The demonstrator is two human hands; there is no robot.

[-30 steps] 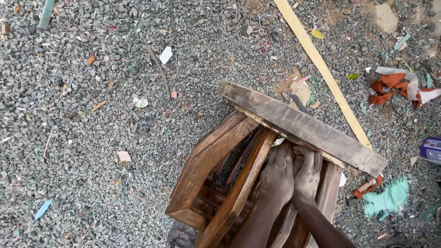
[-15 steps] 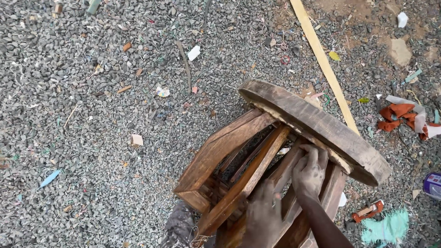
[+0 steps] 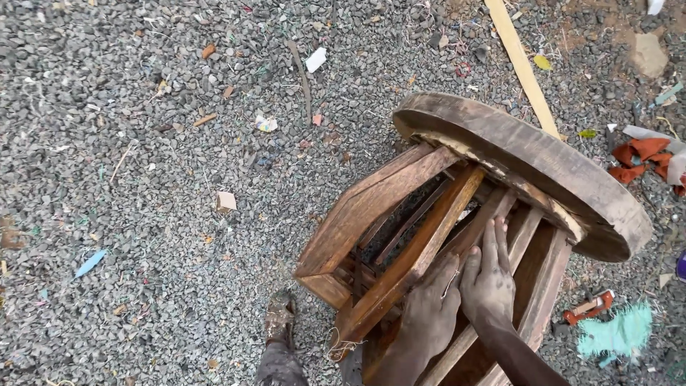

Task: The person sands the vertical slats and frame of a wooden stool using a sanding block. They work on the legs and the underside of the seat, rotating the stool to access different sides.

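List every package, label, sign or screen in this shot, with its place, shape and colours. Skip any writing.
No signs or screens show; only litter on the grey gravel ground.
Small red and white flattened packet: lower right, beside the teal rag.
Small tan cardboard square: left of the round-topped brown wooden stool.
White paper scrap: top centre.
Purple object: right edge, cut off, kind unclear.

Round wooden stool tipped on side (image 3: pixel 457 236): warm brown legs, darker weathered brown seat rim, pale streak under rim. Grey gravel ground (image 3: pixel 143 214), speckled with small coloured scraps. Long pale yellow wooden strip (image 3: pixel 520 64). Orange-red crumpled cloth (image 3: pixel 643 157). Teal rag patch (image 3: pixel 618 332). Small light blue flat scrap (image 3: pixel 90 262). White paper scrap (image 3: pixel 315 58). Left hand (image 3: pixel 432 307) and right hand (image 3: pixel 489 279) dusted grey.
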